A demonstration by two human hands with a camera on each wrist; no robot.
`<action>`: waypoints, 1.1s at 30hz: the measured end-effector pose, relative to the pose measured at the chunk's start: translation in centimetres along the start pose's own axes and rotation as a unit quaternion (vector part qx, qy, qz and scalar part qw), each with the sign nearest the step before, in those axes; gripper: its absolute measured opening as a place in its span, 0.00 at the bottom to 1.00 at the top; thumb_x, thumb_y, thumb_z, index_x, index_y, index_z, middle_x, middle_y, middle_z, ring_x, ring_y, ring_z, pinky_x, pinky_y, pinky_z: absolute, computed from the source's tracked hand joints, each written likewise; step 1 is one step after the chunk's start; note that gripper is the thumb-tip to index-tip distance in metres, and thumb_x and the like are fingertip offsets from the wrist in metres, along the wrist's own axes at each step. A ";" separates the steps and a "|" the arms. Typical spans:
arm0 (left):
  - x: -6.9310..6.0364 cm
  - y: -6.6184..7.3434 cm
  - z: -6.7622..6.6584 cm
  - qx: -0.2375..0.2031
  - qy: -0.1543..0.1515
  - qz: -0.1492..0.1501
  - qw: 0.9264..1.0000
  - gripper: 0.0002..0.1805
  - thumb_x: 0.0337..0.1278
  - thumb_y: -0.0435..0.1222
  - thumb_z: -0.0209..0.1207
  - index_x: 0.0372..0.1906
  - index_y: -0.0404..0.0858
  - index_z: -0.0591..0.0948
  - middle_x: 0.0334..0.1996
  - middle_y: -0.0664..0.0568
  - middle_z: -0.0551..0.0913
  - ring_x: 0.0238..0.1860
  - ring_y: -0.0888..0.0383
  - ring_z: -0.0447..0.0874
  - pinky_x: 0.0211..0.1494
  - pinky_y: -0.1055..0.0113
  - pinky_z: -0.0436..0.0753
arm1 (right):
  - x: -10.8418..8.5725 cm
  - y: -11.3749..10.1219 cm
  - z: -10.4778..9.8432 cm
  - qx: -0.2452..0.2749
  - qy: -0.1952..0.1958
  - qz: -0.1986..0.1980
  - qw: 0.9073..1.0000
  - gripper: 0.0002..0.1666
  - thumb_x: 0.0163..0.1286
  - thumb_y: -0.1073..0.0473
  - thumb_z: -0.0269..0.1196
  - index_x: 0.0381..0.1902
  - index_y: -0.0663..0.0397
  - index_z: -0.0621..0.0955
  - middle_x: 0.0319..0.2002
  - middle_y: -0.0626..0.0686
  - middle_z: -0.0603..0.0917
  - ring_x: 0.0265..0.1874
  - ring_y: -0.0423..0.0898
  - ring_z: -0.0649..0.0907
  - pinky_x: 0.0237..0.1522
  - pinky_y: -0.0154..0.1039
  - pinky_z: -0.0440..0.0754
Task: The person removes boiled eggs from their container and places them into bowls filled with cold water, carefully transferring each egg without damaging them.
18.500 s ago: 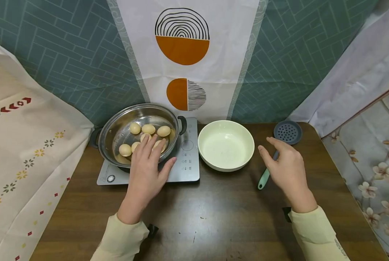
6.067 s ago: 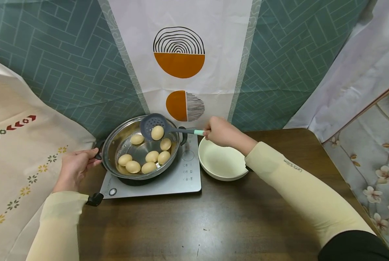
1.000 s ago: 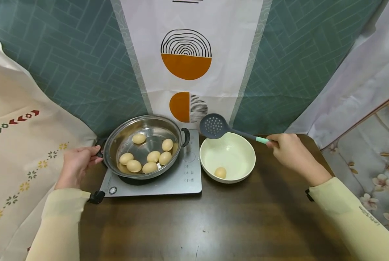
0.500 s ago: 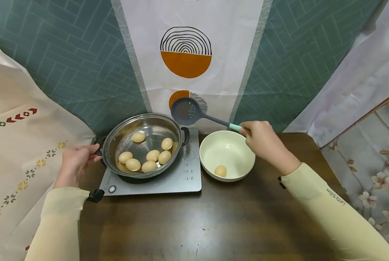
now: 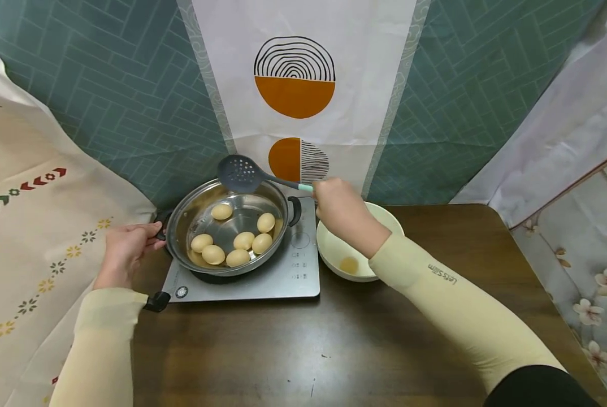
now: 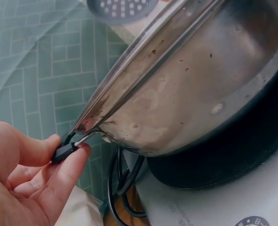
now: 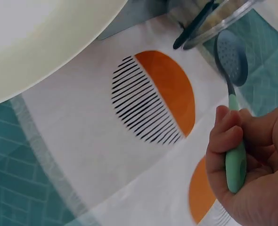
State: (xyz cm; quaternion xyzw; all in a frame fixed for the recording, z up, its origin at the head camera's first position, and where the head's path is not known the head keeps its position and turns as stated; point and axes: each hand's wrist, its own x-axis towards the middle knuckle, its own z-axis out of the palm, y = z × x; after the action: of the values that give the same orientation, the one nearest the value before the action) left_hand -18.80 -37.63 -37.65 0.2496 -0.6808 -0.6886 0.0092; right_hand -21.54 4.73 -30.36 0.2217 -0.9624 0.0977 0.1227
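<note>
Head: one egg (image 5: 349, 264) lies in the bowl (image 5: 387, 224), seven in the pan (image 5: 219, 229), the work seemingly barely begun, the skimmer (image 5: 239, 174) unladen. Left wrist: left grip (image 6: 28, 179) pinches a black pan handle (image 6: 64, 152). Right wrist: right grip (image 7: 264, 162) clasps the skimmer's green handle (image 7: 235, 170).

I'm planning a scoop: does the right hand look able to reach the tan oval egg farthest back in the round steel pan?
Likely yes, using the grey perforated spoon the right hand holds: it carries nothing, and nothing visible blocks that egg.
</note>
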 end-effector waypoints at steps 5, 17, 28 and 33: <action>-0.2 -0.1 -0.6 0.014 0.020 0.003 1.000 0.07 0.56 0.31 0.61 0.28 0.44 0.86 0.24 0.60 0.85 0.24 0.60 0.86 0.34 0.66 0.88 | 0.6 -2.2 1.7 -0.098 0.026 -0.050 0.994 0.06 0.61 0.68 0.58 0.35 0.59 0.81 0.29 0.54 0.82 0.26 0.49 0.82 0.22 0.42 0.84; 0.1 0.1 0.0 0.010 0.003 0.012 1.000 0.03 0.54 0.32 0.63 0.30 0.42 0.86 0.23 0.57 0.86 0.24 0.60 0.86 0.34 0.66 0.88 | 1.1 -3.9 4.3 -0.154 0.061 -0.064 0.984 0.10 0.64 0.70 0.55 0.29 0.57 0.82 0.24 0.52 0.79 0.25 0.47 0.80 0.21 0.39 0.85; 0.2 0.1 0.4 0.010 -0.007 0.018 1.000 0.04 0.55 0.31 0.62 0.35 0.39 0.85 0.25 0.59 0.85 0.25 0.60 0.86 0.35 0.66 0.88 | 1.2 -4.6 5.4 -0.136 -0.007 -0.061 0.989 0.07 0.63 0.68 0.59 0.32 0.54 0.83 0.27 0.51 0.81 0.29 0.47 0.82 0.28 0.39 0.87; 0.2 0.0 0.4 0.014 -0.002 0.017 1.000 0.05 0.54 0.33 0.64 0.36 0.39 0.85 0.25 0.58 0.85 0.25 0.60 0.86 0.35 0.66 0.88 | 1.4 -4.6 5.1 -0.106 -0.042 -0.050 0.992 0.07 0.65 0.65 0.58 0.36 0.54 0.83 0.31 0.52 0.83 0.30 0.49 0.83 0.28 0.41 0.88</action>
State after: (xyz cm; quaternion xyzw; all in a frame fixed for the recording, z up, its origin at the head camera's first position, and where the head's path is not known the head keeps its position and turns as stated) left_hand -19.15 -37.29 -37.72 0.2366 -0.6942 -0.6796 0.0161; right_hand -21.65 -1.07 -34.19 0.2589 -0.9594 -0.0207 0.1097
